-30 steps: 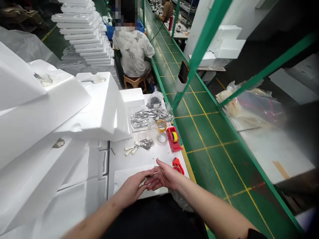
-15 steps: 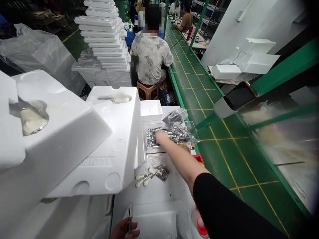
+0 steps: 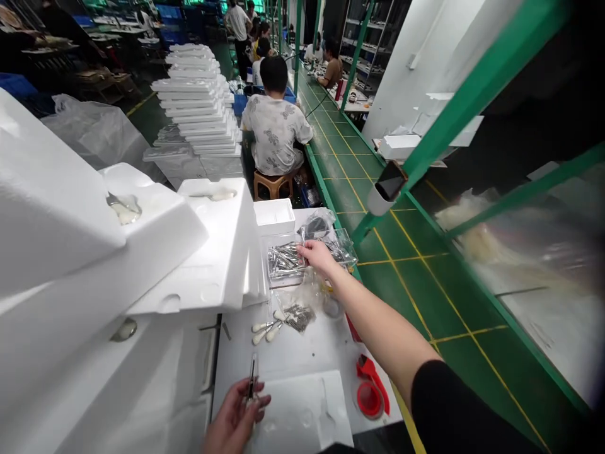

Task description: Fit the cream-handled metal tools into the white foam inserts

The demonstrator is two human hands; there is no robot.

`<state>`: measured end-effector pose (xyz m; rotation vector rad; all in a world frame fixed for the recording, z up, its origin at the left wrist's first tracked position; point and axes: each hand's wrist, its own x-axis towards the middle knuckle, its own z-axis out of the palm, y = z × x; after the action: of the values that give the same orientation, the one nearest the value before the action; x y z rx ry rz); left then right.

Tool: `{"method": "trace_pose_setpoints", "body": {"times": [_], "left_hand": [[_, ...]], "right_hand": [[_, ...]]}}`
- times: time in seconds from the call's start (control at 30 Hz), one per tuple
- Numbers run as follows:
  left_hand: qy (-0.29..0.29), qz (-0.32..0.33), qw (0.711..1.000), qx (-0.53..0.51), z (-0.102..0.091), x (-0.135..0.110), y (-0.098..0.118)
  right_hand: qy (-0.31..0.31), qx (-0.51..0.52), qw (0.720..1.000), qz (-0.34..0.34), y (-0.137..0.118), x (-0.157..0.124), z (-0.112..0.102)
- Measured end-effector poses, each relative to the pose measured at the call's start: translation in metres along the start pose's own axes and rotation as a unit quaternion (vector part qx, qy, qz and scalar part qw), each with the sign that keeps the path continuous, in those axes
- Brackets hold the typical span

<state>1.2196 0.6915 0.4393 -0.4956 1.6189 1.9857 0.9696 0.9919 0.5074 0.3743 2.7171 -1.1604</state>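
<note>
My left hand (image 3: 236,410), at the bottom, is closed round a slim dark-and-metal piece in what looks like a clear sleeve (image 3: 254,372). Farther off, my right hand (image 3: 316,254) pinches a thin shiny metal piece (image 3: 303,236), upright over a clear tray (image 3: 270,277). Many loose slim metal pieces (image 3: 284,257) fill that tray; their exact kind is too small to tell. Nearer me lie several cream-ended metal pieces (image 3: 265,331) beside a heap of small metal parts (image 3: 300,315) on clear plastic. A white foam slab (image 3: 302,407) with moulded hollows is beside my left hand.
Big white foam blocks (image 3: 212,246) crowd the left side. A red tape dispenser (image 3: 371,394) sits near the table's right edge. Beyond the table are a white box (image 3: 274,216), a seated person (image 3: 275,132) and stacked foam (image 3: 201,107). A green conveyor (image 3: 378,239) runs along the right.
My right hand has risen from among the metal pieces, now with one between its fingers. My left hand has come farther into view with its piece. The camera view has shifted.
</note>
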Motion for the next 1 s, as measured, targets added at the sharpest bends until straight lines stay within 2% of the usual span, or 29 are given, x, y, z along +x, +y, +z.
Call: {"method": "trace_pose_setpoints", "body": {"times": [0.07, 0.17, 0.23, 0.3, 0.4, 0.47, 0.53, 0.63, 0.7, 0.77, 0.9, 1.0], "left_hand": [[-0.004, 0.004, 1.000, -0.002, 0.008, -0.013, 0.001], [-0.002, -0.035, 0.999, -0.025, 0.022, -0.033, -0.011], [-0.004, -0.064, 0.997, -0.036, 0.032, -0.048, -0.028], [-0.010, -0.077, 0.996, -0.035, 0.042, -0.064, -0.049], [-0.038, -0.090, 0.995, -0.028, 0.057, -0.090, -0.081], [-0.047, -0.105, 0.993, -0.031, 0.067, -0.106, -0.098], [-0.044, -0.114, 0.992, -0.031, 0.073, -0.122, -0.111], [-0.036, -0.122, 0.992, -0.021, 0.074, -0.140, -0.124], [-0.034, -0.132, 0.991, -0.018, 0.067, -0.148, -0.131], [-0.027, -0.139, 0.990, -0.015, 0.056, -0.151, -0.137], [0.010, -0.156, 0.988, -0.005, 0.030, -0.148, -0.145], [0.034, -0.159, 0.987, 0.002, 0.015, -0.141, -0.142]], "right_hand": [[-0.067, 0.180, 0.981, -0.010, 0.009, -0.070, -0.008], [-0.191, 0.432, 0.881, 0.023, 0.037, -0.188, -0.014], [-0.220, 0.481, 0.846, 0.064, 0.057, -0.262, -0.015], [-0.217, 0.492, 0.838, 0.097, 0.073, -0.321, -0.018], [-0.201, 0.491, 0.837, 0.131, 0.091, -0.377, -0.021], [-0.180, 0.478, 0.849, 0.137, 0.105, -0.394, -0.019], [-0.149, 0.435, 0.876, 0.148, 0.126, -0.401, -0.006], [-0.073, 0.343, 0.912, 0.215, 0.167, -0.399, 0.031], [-0.031, 0.311, 0.916, 0.251, 0.191, -0.394, 0.062], [-0.019, 0.285, 0.924, 0.253, 0.207, -0.386, 0.091], [0.003, 0.129, 0.974, 0.185, 0.209, -0.368, 0.133], [0.010, -0.040, 0.987, 0.152, 0.195, -0.356, 0.151]]}}
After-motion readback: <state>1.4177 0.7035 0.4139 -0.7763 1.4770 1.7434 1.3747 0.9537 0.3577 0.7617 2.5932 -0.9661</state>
